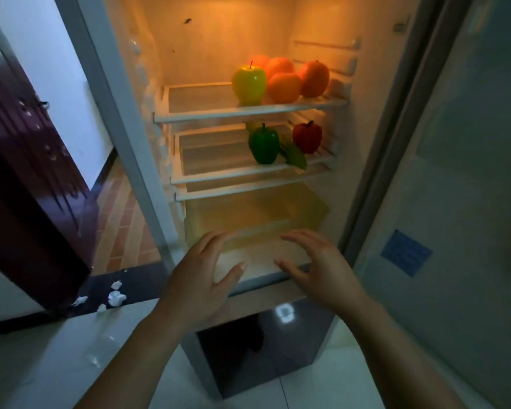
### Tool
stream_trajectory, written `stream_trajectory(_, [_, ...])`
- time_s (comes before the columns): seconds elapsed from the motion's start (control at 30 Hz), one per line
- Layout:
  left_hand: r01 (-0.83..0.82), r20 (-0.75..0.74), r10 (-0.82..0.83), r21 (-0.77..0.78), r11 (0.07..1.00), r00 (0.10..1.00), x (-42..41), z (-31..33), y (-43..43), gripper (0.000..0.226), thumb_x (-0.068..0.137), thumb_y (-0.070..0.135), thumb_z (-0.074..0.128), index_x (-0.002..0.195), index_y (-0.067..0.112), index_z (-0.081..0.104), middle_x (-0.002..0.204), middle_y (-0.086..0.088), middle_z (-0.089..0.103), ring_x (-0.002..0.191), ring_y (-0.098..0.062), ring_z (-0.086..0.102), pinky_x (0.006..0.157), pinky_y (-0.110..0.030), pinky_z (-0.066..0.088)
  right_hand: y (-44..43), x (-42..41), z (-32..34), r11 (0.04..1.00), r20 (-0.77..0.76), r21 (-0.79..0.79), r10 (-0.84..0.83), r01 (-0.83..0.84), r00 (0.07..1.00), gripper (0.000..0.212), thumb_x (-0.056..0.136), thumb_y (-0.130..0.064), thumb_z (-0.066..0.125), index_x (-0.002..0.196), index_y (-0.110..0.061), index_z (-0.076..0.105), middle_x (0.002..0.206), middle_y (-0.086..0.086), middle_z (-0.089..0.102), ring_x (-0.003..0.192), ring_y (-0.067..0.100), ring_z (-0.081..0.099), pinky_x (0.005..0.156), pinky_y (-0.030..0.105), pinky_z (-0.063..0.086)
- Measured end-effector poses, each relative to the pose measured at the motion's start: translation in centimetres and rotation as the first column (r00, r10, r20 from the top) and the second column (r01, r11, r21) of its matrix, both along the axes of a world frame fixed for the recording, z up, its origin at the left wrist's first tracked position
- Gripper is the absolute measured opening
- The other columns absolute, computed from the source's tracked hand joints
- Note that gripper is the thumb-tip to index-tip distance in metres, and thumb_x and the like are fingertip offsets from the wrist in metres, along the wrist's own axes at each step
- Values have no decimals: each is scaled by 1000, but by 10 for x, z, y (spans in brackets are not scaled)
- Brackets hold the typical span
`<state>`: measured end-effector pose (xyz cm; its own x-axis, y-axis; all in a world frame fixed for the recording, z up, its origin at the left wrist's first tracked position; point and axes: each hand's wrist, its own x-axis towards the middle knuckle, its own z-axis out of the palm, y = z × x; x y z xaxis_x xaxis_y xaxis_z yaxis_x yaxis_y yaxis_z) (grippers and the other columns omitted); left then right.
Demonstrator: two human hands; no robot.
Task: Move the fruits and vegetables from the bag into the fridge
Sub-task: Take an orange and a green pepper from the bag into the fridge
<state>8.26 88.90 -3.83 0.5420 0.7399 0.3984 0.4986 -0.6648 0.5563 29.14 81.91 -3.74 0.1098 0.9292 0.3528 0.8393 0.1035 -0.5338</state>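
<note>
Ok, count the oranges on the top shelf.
4, clustered right on the top shelf: front orange beside the apple, middle orange behind it, right orange, back orange half hidden. More may sit behind.

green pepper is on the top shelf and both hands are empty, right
Not the top shelf. The head view shows the green pepper on the second shelf, below the oranges on the top shelf. The left hand and right hand are indeed empty.
</note>
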Motion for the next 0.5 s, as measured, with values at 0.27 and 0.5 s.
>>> stream_trajectory(0.27, [159, -3, -164, -215, 963, 986, 12, -37, -78, 50, 86, 53, 47, 132, 34, 40, 129, 23, 39, 117, 7, 36, 95, -17, 34, -125, -19, -45, 973, -43, -178, -159, 149, 986, 45, 84, -46, 61, 125, -32, 51, 125, -13, 52, 106, -3, 47, 82, 0, 30])
stream_trajectory(0.5, [287, -141, -356, -361, 887, 924, 45, -80, -155, 47, 88, 49, 50, 132, 36, 41, 123, 28, 33, 117, 4, 38, 87, -22, 40, -240, -16, -78, 899, -51, -366, -277, 240, 960, 51, 87, -46, 57, 134, -32, 43, 136, -11, 47, 119, 5, 46, 95, 14, 33])
